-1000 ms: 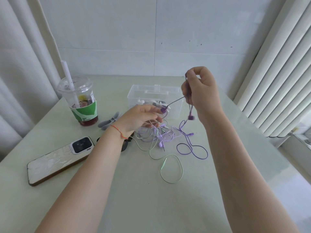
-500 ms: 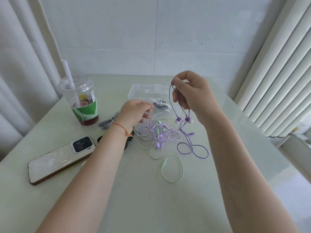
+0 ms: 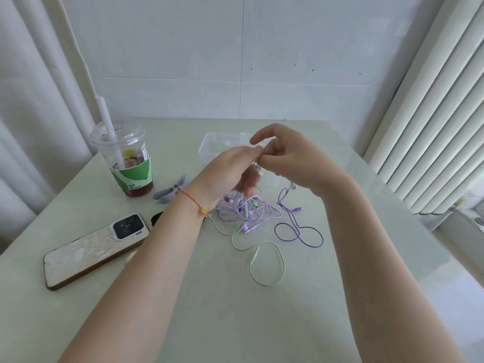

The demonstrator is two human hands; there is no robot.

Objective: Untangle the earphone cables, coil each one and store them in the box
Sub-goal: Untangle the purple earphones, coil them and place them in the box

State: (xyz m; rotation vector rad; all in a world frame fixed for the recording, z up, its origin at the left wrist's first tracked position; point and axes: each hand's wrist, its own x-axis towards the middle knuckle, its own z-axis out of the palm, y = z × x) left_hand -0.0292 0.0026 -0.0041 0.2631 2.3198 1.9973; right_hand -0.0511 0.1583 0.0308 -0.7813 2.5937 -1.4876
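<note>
Both hands meet above the tangle, in front of the clear box [image 3: 209, 149] at the far middle of the tabletop [image 3: 340, 297]. The right hand [image 3: 290, 159] has its thumb and middle fingers curled onto a thin dark purple cable [image 3: 298, 233], its index finger raised free. The left hand [image 3: 230, 171] brings its fingertips to the same spot; motion blur hides whether it pinches the cable or only touches it, so its state cannot be told. From the pinch the dark purple cable drops behind the right hand, passes an earbud [image 3: 292, 186] and a plug [image 3: 298, 209], and ends in loose loops lying right of the heap. The heap [image 3: 246, 209], of light purple and green cables with several earbuds and plugs, lies on the tabletop just below the hands. A green cable [image 3: 267, 265] trails from it toward the viewer in one open loop.

Risks, as judged from this arrangement:
- A lift of the dark cable while a strand remains crossed in the heap would tighten the knot rather than free it.
- An earbud or plug may snag on a neighbouring loop and drag the whole heap along.
- The thin cable may slip from so light a pinch and fall back onto the heap.
- A wide sweep of the left forearm could reach the iced drink cup [image 3: 125, 158] or the phone [image 3: 94, 250] to the left.
</note>
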